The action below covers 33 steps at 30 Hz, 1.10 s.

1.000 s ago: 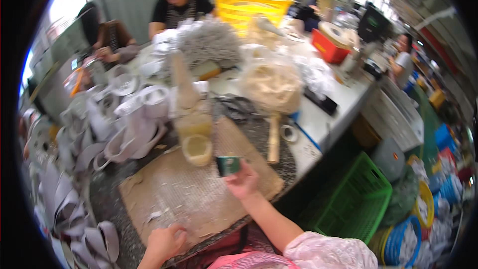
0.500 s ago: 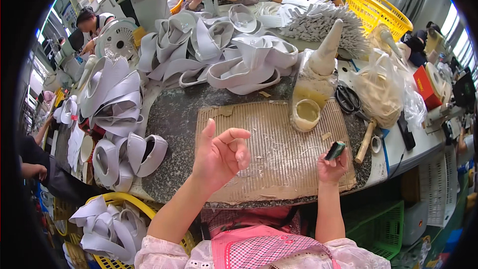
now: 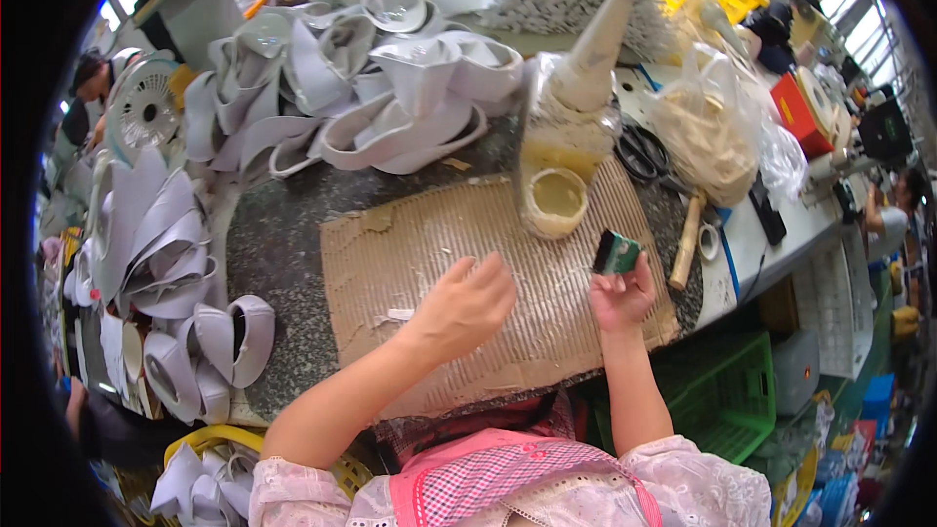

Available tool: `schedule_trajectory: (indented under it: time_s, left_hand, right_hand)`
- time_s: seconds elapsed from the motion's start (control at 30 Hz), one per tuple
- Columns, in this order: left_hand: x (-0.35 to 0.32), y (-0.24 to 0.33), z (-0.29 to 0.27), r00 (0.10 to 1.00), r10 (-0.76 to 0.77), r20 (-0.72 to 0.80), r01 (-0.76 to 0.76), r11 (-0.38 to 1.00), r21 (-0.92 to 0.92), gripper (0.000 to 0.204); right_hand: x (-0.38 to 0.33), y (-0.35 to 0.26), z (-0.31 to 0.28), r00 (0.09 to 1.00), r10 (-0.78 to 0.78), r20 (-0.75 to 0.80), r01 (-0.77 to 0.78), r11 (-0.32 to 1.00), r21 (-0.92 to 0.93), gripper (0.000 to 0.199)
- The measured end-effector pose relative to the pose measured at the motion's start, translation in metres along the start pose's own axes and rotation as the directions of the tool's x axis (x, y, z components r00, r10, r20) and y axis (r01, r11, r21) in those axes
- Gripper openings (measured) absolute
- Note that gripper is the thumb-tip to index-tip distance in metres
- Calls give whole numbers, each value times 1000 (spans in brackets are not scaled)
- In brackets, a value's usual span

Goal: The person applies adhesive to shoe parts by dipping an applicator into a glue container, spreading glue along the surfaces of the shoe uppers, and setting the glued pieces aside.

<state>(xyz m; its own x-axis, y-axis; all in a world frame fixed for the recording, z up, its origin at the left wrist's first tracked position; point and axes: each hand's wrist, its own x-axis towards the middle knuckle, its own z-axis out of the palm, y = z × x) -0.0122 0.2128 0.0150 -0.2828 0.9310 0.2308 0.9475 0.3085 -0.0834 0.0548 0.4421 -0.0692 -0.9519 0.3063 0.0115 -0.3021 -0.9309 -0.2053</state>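
My left hand hovers palm down over the middle of a ribbed cardboard sheet, its fingers loosely bent, slightly apart, with nothing seen in them. Its thumb is mostly hidden. Between the fingers and thumb of my right hand, above the sheet's right side, is a small green block with a black edge; its exact kind is unclear. Beyond that hand stands a stained glue holder with a round yellowish cup and a tall cone. A small white scrap lies beside my left hand.
Pale grey curved shoe-upper pieces are heaped at the back and stacked at the left. To the right lie black scissors, a wooden-handled tool and a plastic bag. A green crate stands low right. Other people sit across.
My left hand has turned from palm-up to palm-down and lowered over the cardboard. The green block in my right hand has tilted, showing more of its face. The whole view has shifted.
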Motion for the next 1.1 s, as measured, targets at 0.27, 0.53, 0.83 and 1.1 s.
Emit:
schedule_trajectory:
  time_s: [0.27,0.53,0.83,1.1]
  left_hand:
    - [8,38,2,756,641,131,-653,725,220,18]
    - [-15,22,-23,765,-517,384,67,-529,-846,22]
    - [-32,16,-22,822,-494,283,-257,-765,-591,18]
    - [-8,38,-19,911,-406,70,281,488,-826,37]
  right_hand:
    - [2,0,16,990,-22,-140,6,993,-118,27]
    - [-1,2,18,994,-25,-111,15,996,-83,26]
    - [-1,1,18,997,-19,-72,14,997,-70,26]
    - [-1,-1,15,984,-48,-174,30,994,-106,23]
